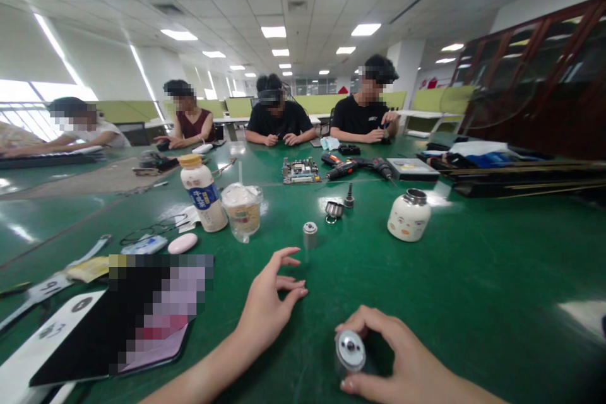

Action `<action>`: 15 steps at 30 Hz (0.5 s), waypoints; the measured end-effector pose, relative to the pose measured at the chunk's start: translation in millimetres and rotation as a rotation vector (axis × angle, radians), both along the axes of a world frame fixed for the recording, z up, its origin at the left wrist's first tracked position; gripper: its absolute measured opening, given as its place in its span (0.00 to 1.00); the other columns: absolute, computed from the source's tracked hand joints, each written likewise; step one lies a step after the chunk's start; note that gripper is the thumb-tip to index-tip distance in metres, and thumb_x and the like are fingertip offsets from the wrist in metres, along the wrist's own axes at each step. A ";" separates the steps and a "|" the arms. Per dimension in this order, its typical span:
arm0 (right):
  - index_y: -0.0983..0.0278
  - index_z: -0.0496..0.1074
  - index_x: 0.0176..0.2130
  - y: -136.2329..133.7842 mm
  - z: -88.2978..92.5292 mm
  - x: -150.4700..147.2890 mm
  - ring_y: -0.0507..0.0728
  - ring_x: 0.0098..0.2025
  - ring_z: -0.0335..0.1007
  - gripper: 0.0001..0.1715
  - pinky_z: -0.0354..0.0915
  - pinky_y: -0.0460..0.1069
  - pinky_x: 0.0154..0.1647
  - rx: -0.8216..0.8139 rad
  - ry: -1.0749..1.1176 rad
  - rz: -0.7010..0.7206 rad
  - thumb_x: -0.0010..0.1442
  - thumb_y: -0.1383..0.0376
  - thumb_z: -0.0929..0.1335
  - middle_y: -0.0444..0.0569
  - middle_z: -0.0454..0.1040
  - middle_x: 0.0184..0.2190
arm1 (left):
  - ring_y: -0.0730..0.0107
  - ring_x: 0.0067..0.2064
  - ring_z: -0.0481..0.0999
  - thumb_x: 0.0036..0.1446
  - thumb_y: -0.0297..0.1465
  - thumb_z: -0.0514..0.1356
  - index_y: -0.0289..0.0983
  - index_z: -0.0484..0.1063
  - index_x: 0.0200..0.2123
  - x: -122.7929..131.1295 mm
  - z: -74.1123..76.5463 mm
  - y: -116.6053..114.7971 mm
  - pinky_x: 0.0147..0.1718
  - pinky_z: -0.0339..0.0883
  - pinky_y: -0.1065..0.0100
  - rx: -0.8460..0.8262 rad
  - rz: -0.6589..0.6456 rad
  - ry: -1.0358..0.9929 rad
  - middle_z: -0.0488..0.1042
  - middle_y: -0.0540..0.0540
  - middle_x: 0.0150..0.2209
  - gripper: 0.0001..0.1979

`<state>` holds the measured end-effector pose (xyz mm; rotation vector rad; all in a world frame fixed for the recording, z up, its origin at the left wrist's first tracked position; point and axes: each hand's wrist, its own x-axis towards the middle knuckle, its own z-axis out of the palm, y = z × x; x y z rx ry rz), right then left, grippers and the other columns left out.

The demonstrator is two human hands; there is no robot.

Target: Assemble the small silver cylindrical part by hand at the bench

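My right hand (386, 353) curls around a silver cylinder, by its look a small electric motor (351, 351). Its pale round end, with a centre hub and small holes, faces up toward me. The thumb is at its near side and the fingers at its far side. My left hand (274, 293) is over the green table (497, 278) with fingers apart and nothing in them. Just beyond those fingertips a second, similar motor (310, 235) stands upright. Behind it lie a shiny metal cup-shaped part (334, 209) and a dark bottle-stopper-like piece (349, 196).
A white flask (409, 218) stands on the right. To the left are a milk-tea bottle (204, 197), a bagged drink cup (242, 209), a pink oval case (182, 243) and a tablet (127, 322). Farther back lie a circuit board (302, 170) and power drills (357, 167); several people sit beyond.
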<state>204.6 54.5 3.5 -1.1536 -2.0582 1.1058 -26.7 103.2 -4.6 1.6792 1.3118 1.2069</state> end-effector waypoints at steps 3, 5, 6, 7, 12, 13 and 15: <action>0.62 0.73 0.38 0.8 -1.2 0.2 0.60 0.43 0.73 0.19 0.64 0.52 0.45 0.000 0.005 0.003 0.47 0.63 0.78 0.46 0.79 0.40 | 0.66 0.36 0.84 0.51 0.24 0.65 0.42 0.63 0.53 1.4 -1.7 -0.4 0.44 0.74 0.61 -0.005 -0.002 -0.033 0.73 0.50 0.43 0.26; 0.62 0.72 0.38 1.0 -1.9 -0.2 0.60 0.43 0.73 0.18 0.64 0.52 0.45 0.005 0.009 0.001 0.47 0.64 0.78 0.46 0.78 0.40 | 0.68 0.37 0.84 0.52 0.25 0.66 0.44 0.64 0.52 8.1 5.6 -10.1 0.43 0.75 0.64 0.022 -0.006 -0.104 0.72 0.52 0.43 0.25; 0.62 0.72 0.38 1.0 -2.3 -0.4 0.60 0.42 0.72 0.18 0.64 0.52 0.44 0.009 0.005 0.002 0.47 0.64 0.78 0.46 0.78 0.39 | 0.69 0.36 0.83 0.52 0.25 0.67 0.44 0.64 0.51 12.6 10.4 -17.0 0.43 0.75 0.65 0.043 -0.032 -0.158 0.72 0.53 0.42 0.25; 0.62 0.72 0.38 1.0 -2.7 -0.6 0.60 0.42 0.72 0.18 0.64 0.52 0.44 0.015 -0.001 -0.001 0.48 0.64 0.78 0.46 0.78 0.38 | 0.71 0.36 0.83 0.51 0.24 0.68 0.46 0.65 0.51 17.5 15.3 -24.6 0.43 0.75 0.67 0.059 -0.059 -0.201 0.73 0.54 0.42 0.25; 0.62 0.71 0.35 0.4 -4.8 -0.7 0.60 0.40 0.71 0.18 0.63 0.51 0.41 0.030 -0.031 -0.024 0.47 0.63 0.78 0.45 0.75 0.35 | 0.74 0.38 0.82 0.48 0.16 0.70 0.50 0.68 0.52 36.2 26.7 -53.5 0.44 0.72 0.75 0.182 -0.221 -0.163 0.80 0.57 0.38 0.32; 0.62 0.71 0.35 0.3 -5.0 -0.5 0.60 0.40 0.71 0.18 0.63 0.51 0.42 0.028 -0.032 -0.025 0.47 0.64 0.78 0.45 0.75 0.35 | 0.75 0.38 0.81 0.48 0.15 0.69 0.50 0.67 0.52 37.4 26.3 -55.6 0.44 0.72 0.75 0.204 -0.230 -0.151 0.81 0.58 0.37 0.34; 0.62 0.71 0.36 0.2 -4.9 -0.3 0.60 0.40 0.71 0.18 0.63 0.51 0.42 0.021 -0.032 -0.023 0.47 0.64 0.78 0.44 0.75 0.36 | 0.75 0.39 0.81 0.48 0.14 0.68 0.51 0.67 0.53 37.5 24.7 -57.2 0.45 0.71 0.76 0.228 -0.227 -0.140 0.81 0.58 0.38 0.35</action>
